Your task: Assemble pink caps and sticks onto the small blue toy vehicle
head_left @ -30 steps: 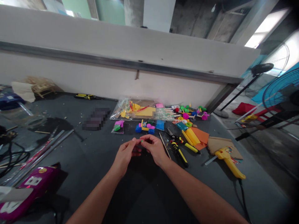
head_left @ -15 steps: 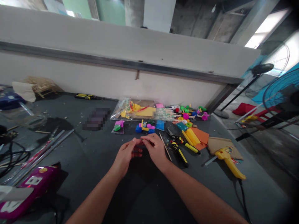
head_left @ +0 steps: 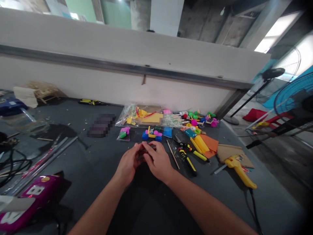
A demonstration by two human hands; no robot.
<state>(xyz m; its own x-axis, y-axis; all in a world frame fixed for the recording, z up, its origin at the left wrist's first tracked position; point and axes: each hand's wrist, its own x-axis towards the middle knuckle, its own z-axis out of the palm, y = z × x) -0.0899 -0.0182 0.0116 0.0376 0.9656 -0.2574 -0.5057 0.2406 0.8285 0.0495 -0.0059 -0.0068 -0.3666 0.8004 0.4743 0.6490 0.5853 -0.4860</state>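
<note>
My left hand [head_left: 128, 164] and my right hand [head_left: 158, 160] meet at the fingertips above the dark table [head_left: 95, 166]. Their fingers are bent and pressed together; anything between them is too small or hidden to make out. Just beyond them lie a blue, pink and yellow clay piece [head_left: 152, 134] and a small bag with pink and green clay [head_left: 124, 133]. To the right of my right hand are a thin wooden stick [head_left: 172, 154] and yellow-black pliers [head_left: 187, 162].
A yellow glue gun [head_left: 241, 171] lies at the right, near orange sheets [head_left: 209, 143]. Plastic bags with yellow pieces [head_left: 150, 117] and coloured clay shapes sit at the back. A purple device [head_left: 36, 195], clear rods [head_left: 46, 160] and cables [head_left: 12, 161] are at the left.
The fingers of my two hands have drawn closer together, with my right fingers now over the left fingertips. A tiny dark green bit between them no longer shows.
</note>
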